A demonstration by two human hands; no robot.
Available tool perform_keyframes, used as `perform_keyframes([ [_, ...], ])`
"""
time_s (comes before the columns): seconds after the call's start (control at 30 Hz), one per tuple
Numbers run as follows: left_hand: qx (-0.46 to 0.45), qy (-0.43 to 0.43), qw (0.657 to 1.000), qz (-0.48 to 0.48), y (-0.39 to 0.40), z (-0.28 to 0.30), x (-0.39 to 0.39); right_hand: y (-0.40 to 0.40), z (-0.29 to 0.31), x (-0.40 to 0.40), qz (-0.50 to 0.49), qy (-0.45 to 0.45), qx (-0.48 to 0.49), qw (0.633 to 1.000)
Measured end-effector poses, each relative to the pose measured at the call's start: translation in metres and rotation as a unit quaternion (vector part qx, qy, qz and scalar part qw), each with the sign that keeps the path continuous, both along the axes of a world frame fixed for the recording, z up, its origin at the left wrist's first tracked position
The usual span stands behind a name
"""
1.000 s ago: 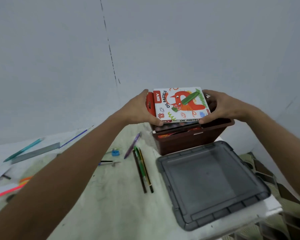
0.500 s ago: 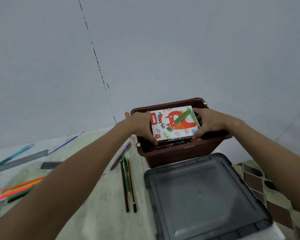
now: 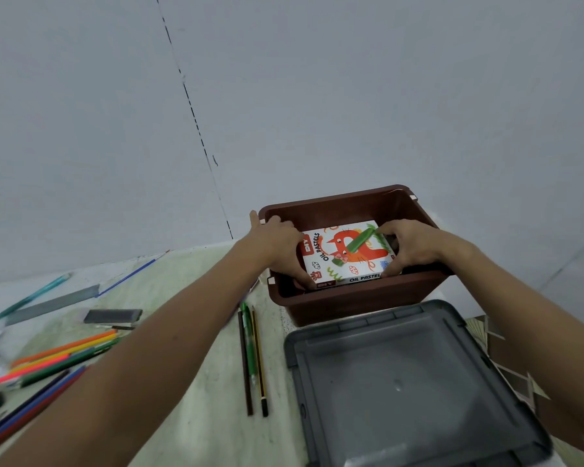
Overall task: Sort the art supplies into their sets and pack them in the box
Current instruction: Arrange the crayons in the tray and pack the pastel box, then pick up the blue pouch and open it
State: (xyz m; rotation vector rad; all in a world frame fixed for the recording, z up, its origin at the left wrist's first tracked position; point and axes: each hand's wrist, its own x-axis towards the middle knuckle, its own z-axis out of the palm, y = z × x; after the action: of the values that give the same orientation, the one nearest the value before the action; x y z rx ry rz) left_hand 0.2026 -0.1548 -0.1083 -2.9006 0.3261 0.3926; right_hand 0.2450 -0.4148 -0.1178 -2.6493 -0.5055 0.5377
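Note:
A white oil pastels pack (image 3: 346, 256) with a red cat print lies flat inside the brown plastic box (image 3: 348, 303) at the table's far right. My left hand (image 3: 279, 246) grips the pack's left edge, fingers reaching down inside the box. My right hand (image 3: 407, 246) holds its right edge, thumb on the near corner. What lies beneath the pack is hidden.
The grey box lid (image 3: 408, 385) lies upside down in front of the box. Three pencils (image 3: 252, 358) lie left of the lid. Several coloured pencils (image 3: 51, 362), a black eraser (image 3: 113, 316), a grey ruler (image 3: 53, 304) and a teal pen (image 3: 31, 295) are scattered at the left.
Both hands lowered the oil pastels pack from above the box rim down into the box. The view tilted downward, so the box sits lower in the frame.

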Motion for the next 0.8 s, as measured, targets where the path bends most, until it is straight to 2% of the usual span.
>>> perform_keyframes([
  [0.4, -0.005, 0.043, 0.999, 0.003, -0.002, 0.005, -0.001, 0.007, 0.004, -0.008, -0.032, 0.023, -0.011, 0.999],
  [0.5, -0.103, 0.033, 0.994, 0.010, 0.002, 0.014, -0.005, 0.015, 0.012, -0.015, -0.046, 0.057, -0.019, 0.997],
  [0.6, -0.179, -0.027, 0.983, 0.004, 0.016, 0.028, -0.016, 0.037, 0.027, -0.027, -0.032, -0.016, -0.020, 0.999],
  [0.67, -0.222, -0.062, 0.973, 0.012, 0.035, 0.037, -0.029, 0.062, 0.042, -0.039, -0.009, -0.063, 0.036, 0.997],
  [0.8, -0.310, -0.100, 0.941, 0.090, 0.099, 0.050, -0.068, 0.136, 0.064, -0.063, 0.054, -0.070, 0.175, 0.981],
])
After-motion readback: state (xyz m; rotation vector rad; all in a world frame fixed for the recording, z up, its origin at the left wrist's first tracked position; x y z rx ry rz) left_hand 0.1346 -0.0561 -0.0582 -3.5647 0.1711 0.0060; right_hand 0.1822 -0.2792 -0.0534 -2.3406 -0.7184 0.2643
